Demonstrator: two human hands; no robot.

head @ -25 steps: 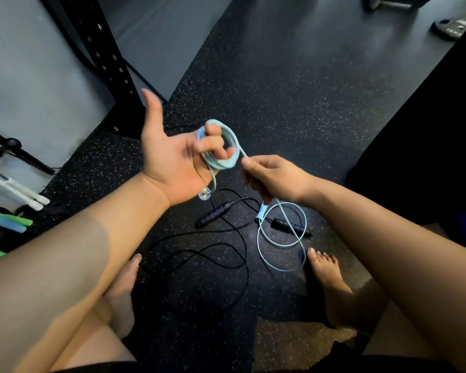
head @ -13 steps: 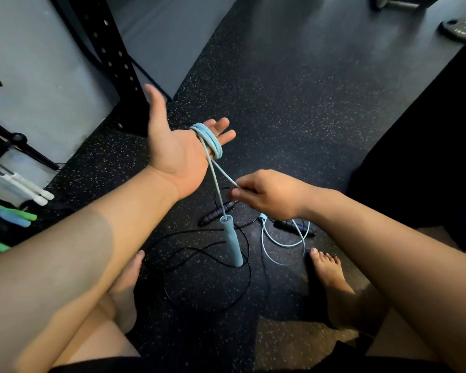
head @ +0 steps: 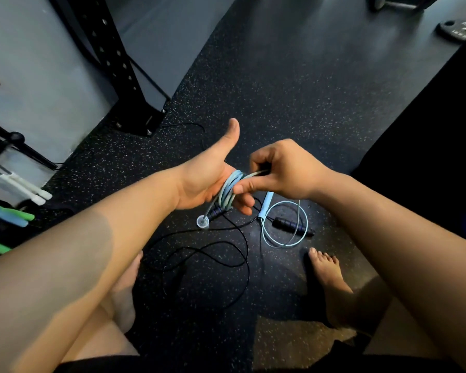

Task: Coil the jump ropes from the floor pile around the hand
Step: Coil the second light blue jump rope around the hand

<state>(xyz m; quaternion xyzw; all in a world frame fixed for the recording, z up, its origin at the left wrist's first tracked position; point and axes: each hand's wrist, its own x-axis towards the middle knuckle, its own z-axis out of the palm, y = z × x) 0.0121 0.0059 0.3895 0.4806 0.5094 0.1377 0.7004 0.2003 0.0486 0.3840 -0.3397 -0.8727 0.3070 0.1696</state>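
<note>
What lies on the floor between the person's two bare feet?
In the head view, loose loops of the black jump rope lie on the speckled floor between the left foot and the right foot.

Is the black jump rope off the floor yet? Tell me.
No, the black jump rope lies loose and uncoiled on the floor.

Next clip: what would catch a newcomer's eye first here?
Centre frame, the left hand, thumb up, carries a coil of light-blue jump rope wound round it, while the right hand pinches the strand beside it. Below them, a black jump rope sprawls uncoiled on the speckled floor.
</note>
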